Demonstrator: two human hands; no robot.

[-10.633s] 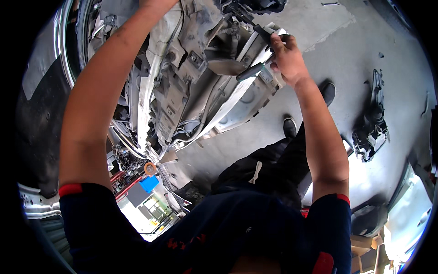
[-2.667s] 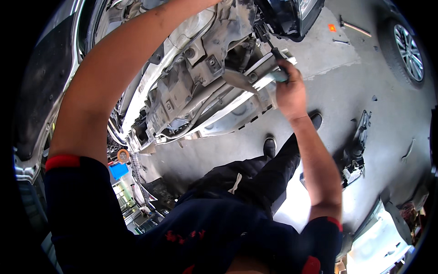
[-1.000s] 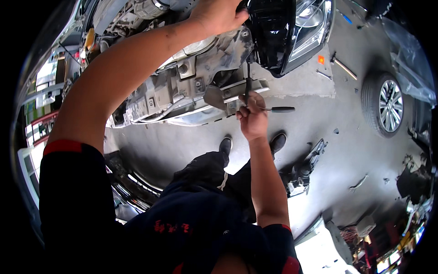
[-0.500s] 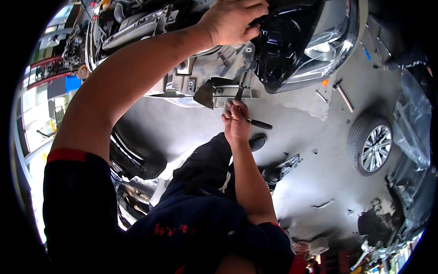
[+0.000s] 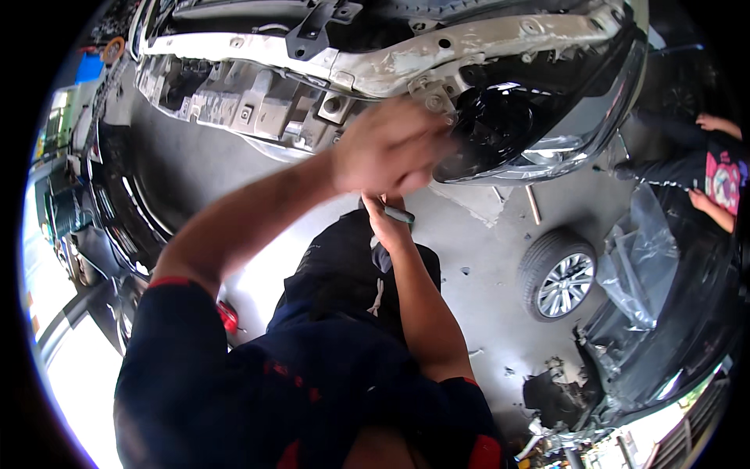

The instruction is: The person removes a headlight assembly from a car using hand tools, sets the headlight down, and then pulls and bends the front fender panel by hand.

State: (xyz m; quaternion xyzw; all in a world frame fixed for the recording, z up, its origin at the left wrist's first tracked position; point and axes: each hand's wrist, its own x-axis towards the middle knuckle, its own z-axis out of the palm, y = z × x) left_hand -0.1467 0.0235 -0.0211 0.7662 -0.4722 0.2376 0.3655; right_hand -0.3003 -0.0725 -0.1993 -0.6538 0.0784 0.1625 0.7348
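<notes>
My left hand (image 5: 391, 144), blurred by motion, is in front of the car's exposed front end (image 5: 246, 109), beside the glossy black headlight housing (image 5: 508, 125); I cannot make out what, if anything, its fingers hold. My right hand (image 5: 387, 227) is lower, partly hidden behind my left hand, with its fingers round a dark-handled tool (image 5: 400, 215). A pale crossmember (image 5: 383, 55) runs above both hands, with bolted brackets and dirty panels below it.
A co-worker (image 5: 719, 176) in dark trousers is at the right. A wheel (image 5: 558, 277) lies on the concrete floor (image 5: 476, 313) beside plastic sheeting (image 5: 641, 262) and a large dark panel (image 5: 656, 352). A wooden-handled tool (image 5: 533, 203) lies near the car. Black bumper parts (image 5: 129, 203) are at the left.
My left hand has come down from the headlight's top edge and is moving. My right hand has dropped lower with the tool. The view has shifted, showing the crossmember and the co-worker.
</notes>
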